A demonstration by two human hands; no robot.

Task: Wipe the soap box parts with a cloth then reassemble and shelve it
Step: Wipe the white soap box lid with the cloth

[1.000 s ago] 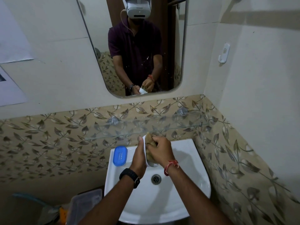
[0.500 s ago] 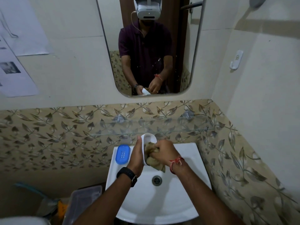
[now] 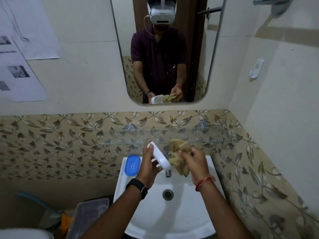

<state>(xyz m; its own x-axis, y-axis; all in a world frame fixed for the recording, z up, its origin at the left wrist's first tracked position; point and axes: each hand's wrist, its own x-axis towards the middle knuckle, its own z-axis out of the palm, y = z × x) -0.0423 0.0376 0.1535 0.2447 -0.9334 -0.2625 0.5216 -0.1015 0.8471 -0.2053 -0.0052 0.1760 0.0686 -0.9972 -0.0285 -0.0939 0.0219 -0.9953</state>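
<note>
Head view: your left hand (image 3: 149, 163) grips the white soap box shell (image 3: 159, 156); right hand (image 3: 194, 161) bunches the cloth (image 3: 179, 152). Wiping step; blue tray (image 3: 132, 165) likely next.

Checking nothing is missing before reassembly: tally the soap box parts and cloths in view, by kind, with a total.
White soap box part, held in the left hand: 1
Blue soap box part, lying on the sink rim: 1
Tan cloth, held in the right hand: 1
Total: 3

cloth (image 3: 180, 153) blurred, tap (image 3: 167, 172) mostly hidden
</note>
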